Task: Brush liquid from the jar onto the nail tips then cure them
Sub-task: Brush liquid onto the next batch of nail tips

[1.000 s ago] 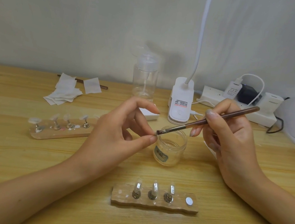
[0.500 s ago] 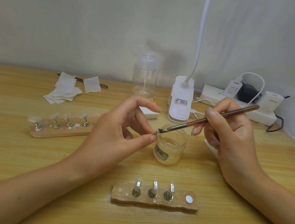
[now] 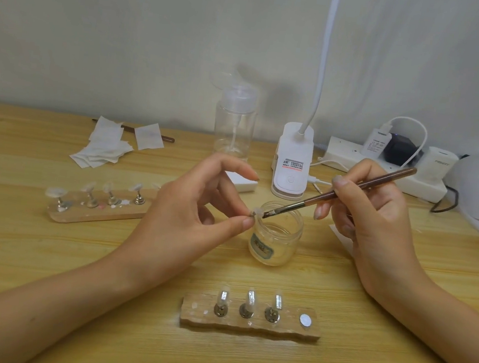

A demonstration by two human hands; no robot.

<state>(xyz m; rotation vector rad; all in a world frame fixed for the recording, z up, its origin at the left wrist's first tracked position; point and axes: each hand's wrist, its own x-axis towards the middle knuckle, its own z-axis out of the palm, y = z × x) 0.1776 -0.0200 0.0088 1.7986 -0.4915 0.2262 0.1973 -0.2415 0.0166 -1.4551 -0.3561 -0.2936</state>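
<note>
Clear and small, the nail tip (image 3: 255,212) sits pinched between thumb and a finger of your left hand (image 3: 196,206), held just over the near-left rim of the open jar (image 3: 276,239), which stands on the table (image 3: 44,263) between your two hands. Your right hand (image 3: 376,226) is closed around the brush (image 3: 338,192), whose bristles touch the tip. Nearer you, the holder (image 3: 249,322) carries three more tips upright.
</note>
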